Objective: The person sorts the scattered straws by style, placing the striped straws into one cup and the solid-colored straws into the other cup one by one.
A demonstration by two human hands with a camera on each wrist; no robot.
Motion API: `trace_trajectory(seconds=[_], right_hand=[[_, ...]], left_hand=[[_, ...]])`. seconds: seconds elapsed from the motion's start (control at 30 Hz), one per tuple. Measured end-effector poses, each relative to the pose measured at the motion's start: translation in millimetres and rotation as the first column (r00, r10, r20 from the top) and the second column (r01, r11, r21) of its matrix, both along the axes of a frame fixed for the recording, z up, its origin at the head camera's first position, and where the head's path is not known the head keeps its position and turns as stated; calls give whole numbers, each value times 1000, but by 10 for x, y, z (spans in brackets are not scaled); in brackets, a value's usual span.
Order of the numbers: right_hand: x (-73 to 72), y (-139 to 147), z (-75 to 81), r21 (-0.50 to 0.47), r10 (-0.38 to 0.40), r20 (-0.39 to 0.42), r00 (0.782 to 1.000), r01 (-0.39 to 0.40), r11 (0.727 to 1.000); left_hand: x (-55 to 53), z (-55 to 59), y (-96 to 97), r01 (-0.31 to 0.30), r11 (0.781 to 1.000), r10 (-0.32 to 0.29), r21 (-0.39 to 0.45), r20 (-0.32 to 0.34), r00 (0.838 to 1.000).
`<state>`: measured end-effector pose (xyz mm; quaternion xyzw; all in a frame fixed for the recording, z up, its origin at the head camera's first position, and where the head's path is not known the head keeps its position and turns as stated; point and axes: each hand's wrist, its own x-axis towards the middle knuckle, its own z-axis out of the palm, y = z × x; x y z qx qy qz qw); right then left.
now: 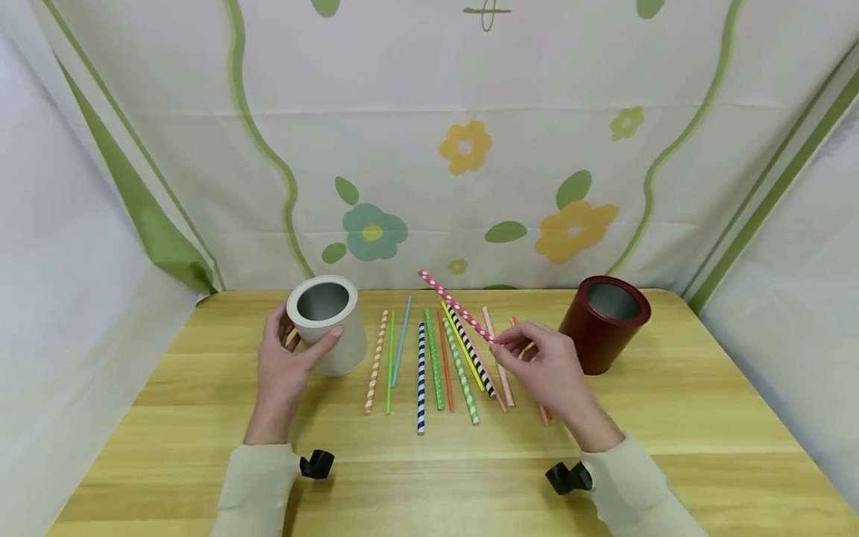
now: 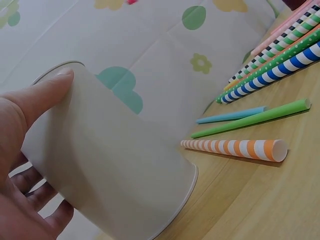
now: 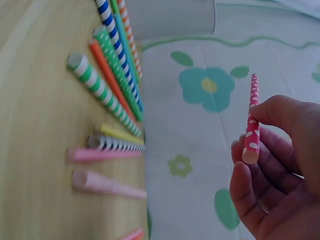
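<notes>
My left hand (image 1: pixel 285 373) grips a white can (image 1: pixel 344 349) at the left, its thumb over the near side just under the rim and its fingers around the far left side. In the left wrist view the can's plain wall (image 2: pixel 110 150) is tilted across the picture. Between thumb and fingers, my right hand (image 1: pixel 546 365) pinches a pink paper straw (image 1: pixel 456 307) with white dots by its near end. That straw is held above the table and points up and to the left. Loose straws, among them a blue-and-white striped one (image 1: pixel 420 380), lie below it.
A dark red can (image 1: pixel 593 335) stands to the right of my right hand. Several striped, dotted and plain straws are spread on the wooden table (image 1: pixel 403 485) between the two cans. A flowered cloth (image 1: pixel 416 89) hangs behind the table's back edge, with white cloth at both sides.
</notes>
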<state>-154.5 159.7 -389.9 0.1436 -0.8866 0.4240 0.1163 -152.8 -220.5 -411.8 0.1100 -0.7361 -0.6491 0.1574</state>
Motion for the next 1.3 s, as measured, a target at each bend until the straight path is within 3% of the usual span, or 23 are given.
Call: trace_trajectory(seconds=[0.3, 0.53, 0.7, 1.07, 1.3], right_hand=[[-95, -415, 231, 0, 165, -41, 985, -165, 986], [-174, -669, 363, 34, 251, -77, 965, -249, 968], [-229, -826, 443, 69, 300, -60, 952, -296, 953], [-311, -987, 500, 97, 353, 20, 936, -353, 931], [-320, -1067, 553, 117, 332, 24, 943, -332, 936]], left_hand=[[-9, -3, 6, 1, 1000, -1, -7, -6, 1000], [-19, -7, 2, -1, 1000, 1, -20, 2, 1000], [-6, -15, 2, 2, 1000, -2, -23, 6, 1000], [10, -3, 5, 20, 999, -19, -28, 4, 1000], [5, -18, -6, 25, 999, -24, -22, 9, 1000]])
